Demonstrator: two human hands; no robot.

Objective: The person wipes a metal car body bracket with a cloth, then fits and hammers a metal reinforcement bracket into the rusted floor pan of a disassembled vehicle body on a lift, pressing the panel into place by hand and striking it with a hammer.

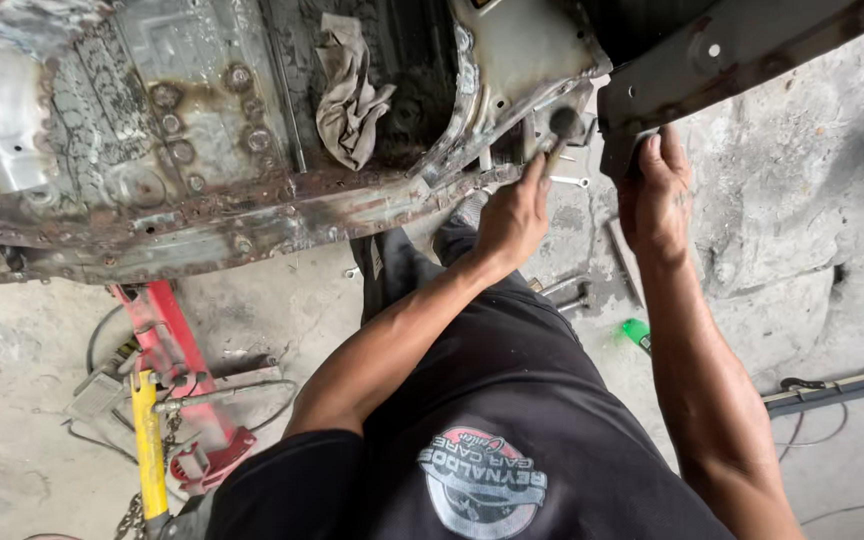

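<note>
Far to the left of the hands, low on the floor, a red jack stand (167,345) stands with a yellow-handled tool (149,450) beside it. Above these, left of the left hand, is the rusty car body panel (152,130), and a dirty grey rag (352,90) lies on it. The left hand (514,215) reaches up to the lower edge of this panel; its fingers are closed around a small tool with a dark round head (564,122). Just to the right, a little apart from it, the right hand (655,195) is clamped on the end of a dark metal beam (732,50). Below the right hand, a green object (636,333) lies on the concrete floor (812,220)
</note>
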